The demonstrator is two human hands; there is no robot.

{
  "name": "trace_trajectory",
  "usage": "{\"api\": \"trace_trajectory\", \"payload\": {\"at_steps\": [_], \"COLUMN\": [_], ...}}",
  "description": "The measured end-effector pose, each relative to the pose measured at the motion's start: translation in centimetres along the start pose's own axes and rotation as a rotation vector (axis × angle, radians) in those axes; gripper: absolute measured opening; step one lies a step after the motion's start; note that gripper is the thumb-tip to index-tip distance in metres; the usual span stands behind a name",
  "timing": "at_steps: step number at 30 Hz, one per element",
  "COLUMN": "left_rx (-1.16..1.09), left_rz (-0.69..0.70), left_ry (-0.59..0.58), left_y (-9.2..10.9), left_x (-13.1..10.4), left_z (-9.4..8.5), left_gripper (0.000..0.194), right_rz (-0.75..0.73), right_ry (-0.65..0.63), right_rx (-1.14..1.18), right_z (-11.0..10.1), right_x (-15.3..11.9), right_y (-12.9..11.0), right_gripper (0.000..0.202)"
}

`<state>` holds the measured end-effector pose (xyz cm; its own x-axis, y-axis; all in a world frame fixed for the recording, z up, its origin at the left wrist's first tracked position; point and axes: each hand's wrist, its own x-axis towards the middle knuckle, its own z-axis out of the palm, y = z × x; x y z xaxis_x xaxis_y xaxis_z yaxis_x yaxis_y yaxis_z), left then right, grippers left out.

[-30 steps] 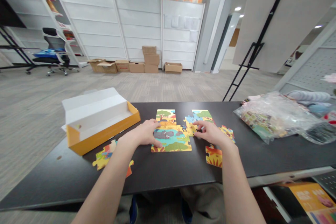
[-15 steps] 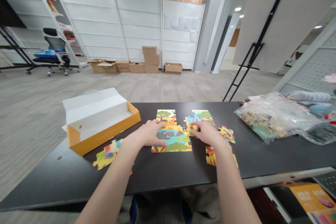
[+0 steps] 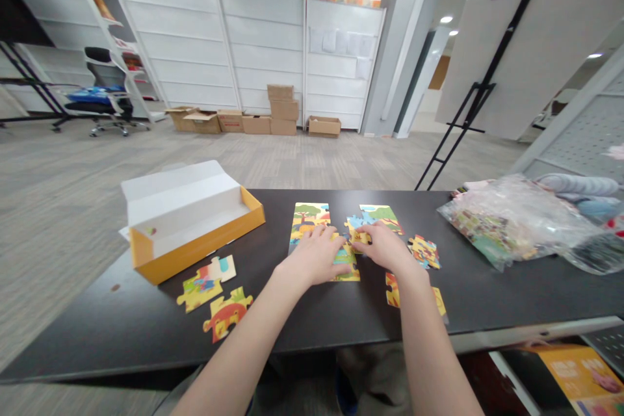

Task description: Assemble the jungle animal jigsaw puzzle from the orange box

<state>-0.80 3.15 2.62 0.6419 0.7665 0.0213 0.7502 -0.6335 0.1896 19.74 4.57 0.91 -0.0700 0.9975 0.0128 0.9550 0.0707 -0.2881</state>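
Puzzle on bench, right of box. Left hand spread on it; right hand, farther from box, curled over a piece, grip unclear. Sideways push could pop puzzle apart.

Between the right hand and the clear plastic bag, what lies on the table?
A small cluster of yellow-and-red jigsaw pieces lies between the right hand and the clear plastic bag, as the head view shows.
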Motion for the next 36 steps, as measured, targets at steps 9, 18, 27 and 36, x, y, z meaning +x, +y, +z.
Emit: {"api": "trace_trajectory", "payload": {"at_steps": [9,18,27,36], "left_rx": [0.046,0.06,0.075,0.079], "left_rz": [0.025,0.035,0.013,0.005], "left_ry": [0.063,0.113,0.142,0.172], "left_y": [0.9,0.9,1.5,1.4], "left_x": [1.5,1.1,1.4,1.5], "left_z": [1.4,2.0,2.7,3.1], "left_gripper": [0.054,0.059,0.057,0.055], "right_rz": [0.061,0.041,0.067,0.044], "right_ry": [0.025,0.004,-0.024,-0.075], "right_rx": [-0.032,-0.011,-0.029,-0.075], "right_z": [0.2,-0.1,-0.3,-0.3], "right_x": [0.0,0.1,0.1,0.0], "right_y": [-1.0,-1.1,-1.4,-1.5], "right_gripper": [0.041,0.035,0.034,0.035]}}
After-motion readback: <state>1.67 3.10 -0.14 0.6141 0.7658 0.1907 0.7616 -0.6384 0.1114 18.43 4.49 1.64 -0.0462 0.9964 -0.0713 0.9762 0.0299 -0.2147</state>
